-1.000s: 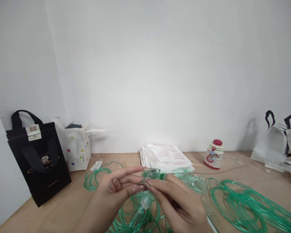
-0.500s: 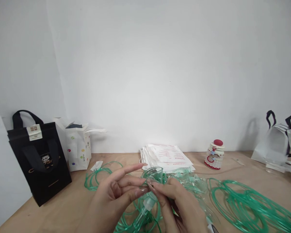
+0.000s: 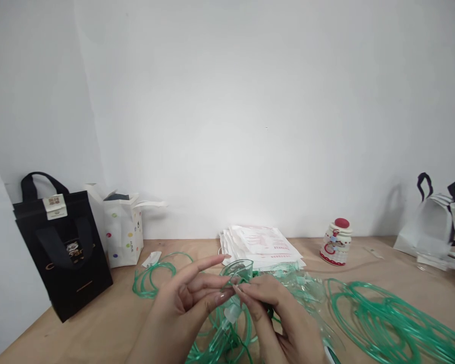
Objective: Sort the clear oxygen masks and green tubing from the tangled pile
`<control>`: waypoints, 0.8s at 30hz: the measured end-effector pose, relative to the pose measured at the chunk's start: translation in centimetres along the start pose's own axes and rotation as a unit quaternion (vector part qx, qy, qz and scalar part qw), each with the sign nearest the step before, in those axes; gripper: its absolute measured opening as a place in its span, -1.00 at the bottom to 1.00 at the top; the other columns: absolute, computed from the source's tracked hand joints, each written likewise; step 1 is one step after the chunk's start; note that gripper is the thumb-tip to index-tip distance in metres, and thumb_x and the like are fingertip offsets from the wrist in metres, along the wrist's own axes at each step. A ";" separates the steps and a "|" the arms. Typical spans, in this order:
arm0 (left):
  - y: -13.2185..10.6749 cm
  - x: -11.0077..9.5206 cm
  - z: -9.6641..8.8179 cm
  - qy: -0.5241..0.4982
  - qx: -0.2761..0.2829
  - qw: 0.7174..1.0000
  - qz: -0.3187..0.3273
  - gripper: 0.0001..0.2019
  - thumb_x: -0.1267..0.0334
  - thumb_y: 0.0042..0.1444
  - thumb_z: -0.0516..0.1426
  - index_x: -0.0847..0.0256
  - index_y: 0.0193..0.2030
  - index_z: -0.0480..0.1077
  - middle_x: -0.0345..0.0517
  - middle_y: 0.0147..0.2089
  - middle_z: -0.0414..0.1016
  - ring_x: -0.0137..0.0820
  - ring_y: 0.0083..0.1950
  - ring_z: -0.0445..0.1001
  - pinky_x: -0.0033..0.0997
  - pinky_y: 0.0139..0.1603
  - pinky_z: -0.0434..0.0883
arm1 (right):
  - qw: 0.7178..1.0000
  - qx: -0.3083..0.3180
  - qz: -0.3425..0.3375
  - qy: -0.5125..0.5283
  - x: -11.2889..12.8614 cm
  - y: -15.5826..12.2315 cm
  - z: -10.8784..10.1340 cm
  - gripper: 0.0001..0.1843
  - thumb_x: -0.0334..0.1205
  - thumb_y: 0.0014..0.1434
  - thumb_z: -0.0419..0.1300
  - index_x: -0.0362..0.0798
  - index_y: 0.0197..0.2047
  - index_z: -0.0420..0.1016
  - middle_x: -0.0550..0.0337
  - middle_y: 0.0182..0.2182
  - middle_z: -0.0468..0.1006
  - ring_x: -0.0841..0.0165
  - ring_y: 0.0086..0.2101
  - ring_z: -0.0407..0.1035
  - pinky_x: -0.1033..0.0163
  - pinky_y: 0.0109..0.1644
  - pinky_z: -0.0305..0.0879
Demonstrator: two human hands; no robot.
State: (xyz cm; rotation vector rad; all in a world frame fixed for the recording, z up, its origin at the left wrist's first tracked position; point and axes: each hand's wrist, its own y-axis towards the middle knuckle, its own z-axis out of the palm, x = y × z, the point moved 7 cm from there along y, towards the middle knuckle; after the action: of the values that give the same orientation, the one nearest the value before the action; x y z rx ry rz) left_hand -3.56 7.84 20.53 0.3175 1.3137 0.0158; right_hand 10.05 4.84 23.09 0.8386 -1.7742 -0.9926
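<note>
From my remote seat I take the stack of white packets (image 3: 261,245), at the back of the table (image 3: 109,308), as my marker. Far to its left stands a black bag (image 3: 62,253) with handles, upright near the table's left edge; just beside that bag, and nearer the stack, stands a white dotted bag (image 3: 123,227) with its top open. Between the dotted bag and the stack, a little toward me, lies a small coil of green tubing (image 3: 151,270) flat on the wood. In front of the stack and slightly left of it I see the left hand (image 3: 185,303); its index finger is stretched out straight while thumb and remaining fingers (image 3: 216,298) close narrowly on the clear plastic cup (image 3: 239,268). The cup is held off the table directly in front of the stack, mouth upward, with a white connector (image 3: 231,313) under it and green tube trailing down. The right hand (image 3: 284,318) comes in from below the stack's right part; its fingers (image 3: 246,292) are pinched tight on the cup's lower neck, tips touching the left thumb. To the right of the stack stands a small jar with a red lid (image 3: 336,241); in front of the jar, large green tubing loops (image 3: 382,318) spread across the table; far right of the stack, a white bag (image 3: 432,225) with dark handles leans near the wall.
</note>
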 end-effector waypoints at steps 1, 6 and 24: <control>0.0 0.0 0.0 -0.001 0.000 1.000 0.001 -0.64 0.32 -0.04 0.26 0.12 -0.05 0.43 -0.12 -0.25 0.63 -0.30 -0.12 0.54 -0.40 -0.07 0.45 | 1.000 0.001 0.011 -0.006 -0.2 0.0 -0.1 -0.79 -0.44 0.13 0.11 0.02 -0.18 0.38 0.18 -0.39 0.54 0.39 -0.39 0.46 0.38 -0.35 0.42; 0.2 0.0 -0.3 0.001 -0.011 1.000 0.006 -0.62 0.30 -0.05 0.27 0.14 -0.03 0.41 -0.09 -0.23 0.62 -0.28 -0.11 0.54 -0.37 -0.06 0.46 | 0.998 0.038 0.040 -0.018 -0.8 0.3 -0.1 -0.76 -0.39 0.16 0.10 0.03 -0.11 0.42 0.16 -0.28 0.58 0.35 -0.29 0.49 0.35 -0.22 0.46; 0.1 -0.5 -1.3 -0.093 -0.063 0.994 -0.014 -0.76 0.34 -0.03 0.26 0.22 -0.17 0.49 -0.12 -0.33 0.63 -0.43 -0.27 0.56 -0.58 -0.20 0.45 | 0.993 -0.054 0.089 0.055 -1.5 0.7 -2.3 -0.59 -0.43 0.15 0.10 0.08 0.06 0.32 0.25 -0.41 0.48 0.47 -0.50 0.39 0.41 -0.42 0.39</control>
State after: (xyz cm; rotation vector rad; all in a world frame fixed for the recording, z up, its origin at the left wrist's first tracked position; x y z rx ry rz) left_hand -4.95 8.10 20.71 0.1877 1.1265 0.0445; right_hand 12.59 5.85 23.74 0.6417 -1.6544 -0.8996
